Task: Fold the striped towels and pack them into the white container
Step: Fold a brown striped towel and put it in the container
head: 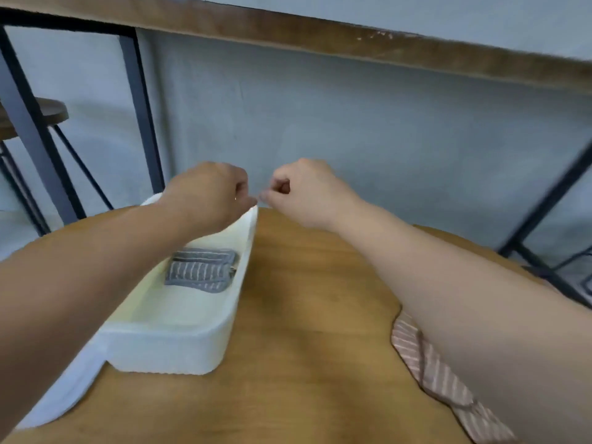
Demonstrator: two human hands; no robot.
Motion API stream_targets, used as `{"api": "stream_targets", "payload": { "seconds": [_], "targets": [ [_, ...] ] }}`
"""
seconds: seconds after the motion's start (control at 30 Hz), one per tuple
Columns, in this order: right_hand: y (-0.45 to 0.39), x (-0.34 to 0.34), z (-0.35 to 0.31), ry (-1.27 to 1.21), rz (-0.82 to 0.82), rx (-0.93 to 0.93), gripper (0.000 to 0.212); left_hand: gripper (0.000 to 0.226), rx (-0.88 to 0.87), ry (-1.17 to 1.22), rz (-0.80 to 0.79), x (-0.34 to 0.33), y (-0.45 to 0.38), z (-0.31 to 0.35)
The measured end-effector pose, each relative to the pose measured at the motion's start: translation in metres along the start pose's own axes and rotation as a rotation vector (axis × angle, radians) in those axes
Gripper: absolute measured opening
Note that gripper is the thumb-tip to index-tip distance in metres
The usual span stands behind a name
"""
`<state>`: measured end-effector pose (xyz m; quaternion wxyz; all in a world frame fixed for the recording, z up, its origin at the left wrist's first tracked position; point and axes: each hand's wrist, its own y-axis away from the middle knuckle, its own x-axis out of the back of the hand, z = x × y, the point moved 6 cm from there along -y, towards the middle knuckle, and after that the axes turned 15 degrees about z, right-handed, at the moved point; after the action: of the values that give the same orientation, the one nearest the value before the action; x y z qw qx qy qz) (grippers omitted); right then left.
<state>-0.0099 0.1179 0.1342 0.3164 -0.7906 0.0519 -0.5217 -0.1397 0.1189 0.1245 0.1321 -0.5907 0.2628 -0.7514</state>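
Nearest, a pink striped towel (445, 379) lay unfolded on the wooden desk (304, 315) under the right forearm, well back from that grip and mostly covered by the arm, so its full spread could not be judged; it probably waited its turn. Further out, below and behind the left grip, a folded grey striped towel (201, 270) sat inside the white container (179, 350), already packed. Farthest, the left hand (208, 195) and right hand (306, 193) hovered nearly knuckle to knuckle above the container's far corner, fingers curled with thumb tips pressed; whether they pinched anything was too blurred to tell.
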Motion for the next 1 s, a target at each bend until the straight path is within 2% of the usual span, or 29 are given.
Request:
{"api": "stream_targets", "payload": {
  "seconds": [0.1,0.17,0.23,0.33,0.43,0.5,0.63,0.73,0.9,1.0],
  "targets": [
    [0.051,0.054,0.054,0.015,0.010,-0.073,0.023,0.021,-0.075,0.266,0.068,0.009,0.023,0.082],
    [0.088,0.077,0.099,0.035,-0.043,-0.193,0.020,0.024,-0.155,0.370,-0.003,-0.007,0.048,0.134],
    [0.128,0.092,0.144,0.066,-0.106,-0.343,0.024,0.026,-0.166,0.419,-0.150,-0.039,0.074,0.177],
    [0.186,0.095,0.196,0.136,-0.225,-0.478,0.020,0.025,-0.081,0.469,-0.436,-0.106,0.118,0.220],
    [0.236,0.085,0.226,0.195,-0.327,-0.535,0.013,0.018,-0.020,0.515,-0.575,-0.157,0.159,0.244],
    [0.261,0.078,0.230,0.175,-0.375,-0.556,0.012,0.012,-0.073,0.495,-0.579,-0.171,0.175,0.252],
    [0.288,0.058,0.218,0.100,-0.433,-0.522,0.012,0.044,-0.320,0.422,-0.529,-0.180,0.180,0.257],
    [0.296,0.047,0.208,0.125,-0.481,-0.487,0.022,0.057,-0.433,0.397,-0.496,-0.180,0.173,0.257],
    [0.298,0.044,0.194,0.341,-0.481,-0.253,0.016,0.026,-0.608,0.327,-0.412,-0.173,0.167,0.270],
    [0.299,0.049,0.194,0.318,-0.454,-0.277,0.022,0.021,-0.648,0.338,-0.375,-0.171,0.167,0.273]
  ]
}}
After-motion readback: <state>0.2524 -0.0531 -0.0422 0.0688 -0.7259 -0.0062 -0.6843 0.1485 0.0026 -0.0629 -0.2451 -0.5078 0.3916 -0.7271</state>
